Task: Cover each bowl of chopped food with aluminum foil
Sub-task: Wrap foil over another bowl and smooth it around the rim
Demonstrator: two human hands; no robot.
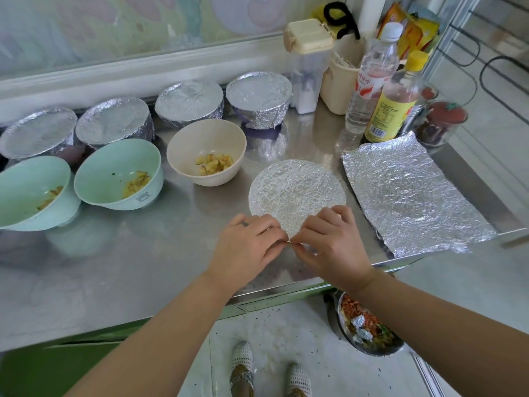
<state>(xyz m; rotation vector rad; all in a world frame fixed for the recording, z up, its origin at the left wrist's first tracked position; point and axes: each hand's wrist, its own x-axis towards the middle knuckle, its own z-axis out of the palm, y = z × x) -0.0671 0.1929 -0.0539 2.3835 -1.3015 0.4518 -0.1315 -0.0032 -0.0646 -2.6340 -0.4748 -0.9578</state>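
Pinched between thumbs and fingertips: a small fold of foil at the near rim of the middle bowl. Left hand and right hand side by side, fingers curled, nearly touching over that fold. Probably gathering slack and crimping it under the rim to keep the cover tight. Held low and close, likely for a fine grip on thin metal.

Wrapped bowl just beyond the hands, near the front edge of the steel counter. Foil on top flat, round, finely creased, pale and shiny. Nothing of the bowl's wall or contents on show.

Just right of it, a spare crinkled sheet, lying flat within easy reach, likely meant for the next bowl.

To the left, three open bowls, one cream and two green, each with a little chopped yellowish food. Behind those, along the wall, four covered bowls in a row, set back as though finished. By this count, five wrapped or nearly so, three to go.

At the back right, bottles.
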